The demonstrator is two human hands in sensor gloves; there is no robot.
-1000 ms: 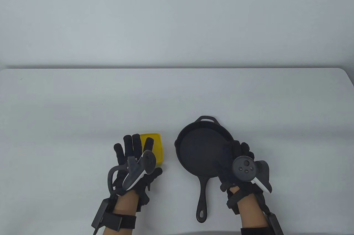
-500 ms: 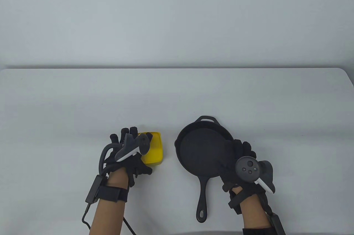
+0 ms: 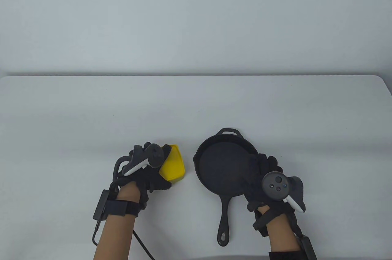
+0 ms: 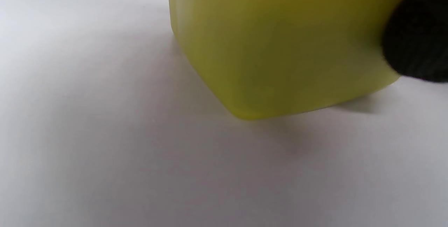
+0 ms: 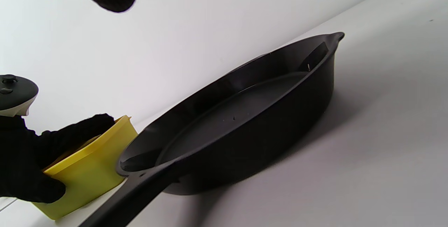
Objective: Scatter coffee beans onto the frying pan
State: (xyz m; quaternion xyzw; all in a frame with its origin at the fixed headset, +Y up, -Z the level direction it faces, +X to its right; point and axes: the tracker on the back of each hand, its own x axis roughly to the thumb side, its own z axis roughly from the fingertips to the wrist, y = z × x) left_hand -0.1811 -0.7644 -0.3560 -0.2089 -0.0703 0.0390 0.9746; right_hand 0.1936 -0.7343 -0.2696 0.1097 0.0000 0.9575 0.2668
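Near the table's [image 3: 61, 113] front edge: left hand [image 3: 147, 168] gripping tilted yellow container [image 3: 174, 166] for lifting toward cast-iron skillet [image 3: 223, 165]; right hand [image 3: 269, 186] resting against skillet rim, steadying; finger spread there unclear.

I see a white table [image 3: 92, 113] with rounded far corners. A black frying pan [image 3: 220, 165] lies flat on it, handle toward the near edge. Just left, a tilted yellow container [image 3: 174, 166] touches the surface by one lower edge
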